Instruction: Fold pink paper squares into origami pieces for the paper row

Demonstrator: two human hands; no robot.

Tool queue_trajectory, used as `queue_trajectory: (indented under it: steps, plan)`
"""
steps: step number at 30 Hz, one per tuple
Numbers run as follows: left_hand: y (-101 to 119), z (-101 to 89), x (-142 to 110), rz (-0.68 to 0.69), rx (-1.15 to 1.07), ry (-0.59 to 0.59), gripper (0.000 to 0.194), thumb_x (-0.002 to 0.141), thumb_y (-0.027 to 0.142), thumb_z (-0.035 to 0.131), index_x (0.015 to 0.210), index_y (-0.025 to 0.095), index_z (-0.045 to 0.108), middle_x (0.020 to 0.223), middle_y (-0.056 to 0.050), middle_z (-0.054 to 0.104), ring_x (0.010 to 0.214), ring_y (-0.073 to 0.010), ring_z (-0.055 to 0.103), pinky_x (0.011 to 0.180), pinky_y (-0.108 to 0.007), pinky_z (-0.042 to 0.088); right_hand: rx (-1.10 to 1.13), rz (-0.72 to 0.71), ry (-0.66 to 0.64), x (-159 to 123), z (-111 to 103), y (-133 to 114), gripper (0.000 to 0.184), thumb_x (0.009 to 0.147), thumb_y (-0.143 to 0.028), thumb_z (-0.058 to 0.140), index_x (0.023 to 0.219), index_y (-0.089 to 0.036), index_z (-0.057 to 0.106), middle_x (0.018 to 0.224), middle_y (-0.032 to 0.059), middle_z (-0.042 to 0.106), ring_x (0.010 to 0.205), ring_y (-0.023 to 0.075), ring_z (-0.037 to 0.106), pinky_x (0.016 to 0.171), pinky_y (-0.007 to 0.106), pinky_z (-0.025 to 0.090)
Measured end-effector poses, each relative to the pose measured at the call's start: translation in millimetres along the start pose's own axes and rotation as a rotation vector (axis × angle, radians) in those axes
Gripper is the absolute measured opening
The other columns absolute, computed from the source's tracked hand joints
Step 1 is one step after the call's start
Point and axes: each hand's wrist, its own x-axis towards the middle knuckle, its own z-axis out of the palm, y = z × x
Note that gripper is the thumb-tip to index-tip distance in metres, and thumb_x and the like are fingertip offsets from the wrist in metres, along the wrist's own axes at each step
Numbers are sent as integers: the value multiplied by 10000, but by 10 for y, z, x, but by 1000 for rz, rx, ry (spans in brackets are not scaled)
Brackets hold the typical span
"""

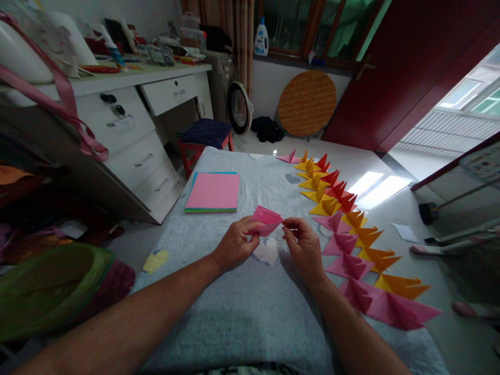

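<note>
Above the cloth-covered table, my left hand is closed on a pink folded paper, its thumb and fingers pinching the left side. The paper is partly folded, with an opened pocket facing up and a narrow point toward the right. At that point, my right hand has its thumb and index finger closed on the tip. Left of and beyond the hands lies a stack of square paper sheets, pink on top with blue and green edges showing. Close by my right hand stand rows of folded paper cranes in pink, yellow, orange and red.
A light blue patterned cloth covers the table. At left are a white drawer desk with clutter on top and a green-lined bin. Beyond the table stand a stool, a washing machine with its door ajar and a round wooden board.
</note>
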Motion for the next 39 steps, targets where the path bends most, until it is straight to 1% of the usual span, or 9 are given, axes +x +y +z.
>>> queue_trajectory:
  steps: [5,9,13,15,20,25,30,34,39]
  plan:
    - [-2,2,-11,-12,13,-2,356,760,29,531,995,187,747,899,-45,700,859,-180,643,793,-295,491,1,-1,37,3,1,-8,150,878,-249,603,1024,-223,627,948,47,674,831,181,644,734,337,552]
    - [-7,-4,-14,-4,13,-25,407,755,17,533,1049,198,749,925,-48,711,887,-186,641,812,-304,490,-11,11,24,2,-5,-1,115,883,-247,595,987,-222,636,936,43,679,818,182,649,752,346,546]
    - [-9,-3,-8,26,-5,-25,420,758,7,528,1046,212,754,913,-40,722,883,-184,633,808,-304,487,-32,11,40,-1,-14,-10,105,885,-238,587,973,-221,642,920,37,679,814,183,650,751,342,531]
    - [-10,0,-9,20,-14,-20,422,760,5,526,1044,217,754,913,-37,724,879,-180,630,803,-301,488,-40,6,38,-2,-19,-16,95,887,-238,585,959,-221,645,895,31,678,804,182,649,741,336,525]
    - [-17,3,-14,-40,24,-23,400,749,3,530,1007,206,759,860,-35,686,811,-164,621,741,-279,486,-53,-22,17,0,-30,-40,88,892,-221,579,931,-219,657,859,22,687,783,174,651,736,324,518]
    - [-7,0,-9,-49,33,-53,418,737,1,535,1024,207,758,880,-34,696,851,-171,633,771,-289,490,-95,-96,11,-3,-21,-83,104,892,-192,569,913,-220,667,845,24,694,770,170,650,719,315,521]
    - [7,0,-1,-39,8,-54,448,733,-16,534,1051,216,748,940,-34,740,906,-179,646,834,-314,500,-98,-200,-42,-14,-6,-121,147,885,-150,552,933,-233,663,884,30,695,813,172,654,709,303,532]
    - [5,-1,3,-26,-1,-61,467,716,-35,529,1043,217,748,940,-29,751,920,-181,646,850,-315,496,-80,-218,-97,-21,-6,-130,173,888,-129,542,961,-231,661,891,26,693,819,165,655,726,297,530]
    - [-5,-4,-4,-52,5,-47,455,707,-31,532,1028,209,749,897,-24,743,885,-176,640,821,-304,495,-87,-229,-119,-27,-20,-124,194,873,-114,534,966,-230,659,887,22,685,826,172,637,761,313,511]
